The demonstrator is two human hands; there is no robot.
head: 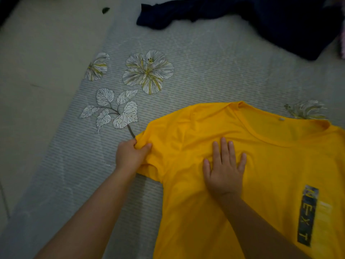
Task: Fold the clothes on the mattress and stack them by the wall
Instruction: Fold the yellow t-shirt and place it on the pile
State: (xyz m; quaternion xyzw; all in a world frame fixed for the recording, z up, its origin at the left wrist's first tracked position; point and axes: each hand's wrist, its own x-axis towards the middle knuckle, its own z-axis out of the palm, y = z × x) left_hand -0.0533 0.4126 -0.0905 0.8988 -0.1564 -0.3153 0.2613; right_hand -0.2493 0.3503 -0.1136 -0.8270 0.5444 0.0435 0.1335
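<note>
Yellow T-shirt (261,165) spread front-up on the flower-printed mattress (205,71). Left hand (130,154) pinches the sleeve end between thumb and curled fingers; right hand (225,171) presses flat, fingers straight, on the chest. A dark garment (261,19) lies crumpled at the far edge.

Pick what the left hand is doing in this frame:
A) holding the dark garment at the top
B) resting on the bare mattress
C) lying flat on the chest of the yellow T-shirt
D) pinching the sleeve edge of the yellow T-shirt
D: the left hand has thumb and fingers curled round the sleeve edge of the yellow T-shirt, while the right hand lies flat with spread fingers on its chest.
</note>
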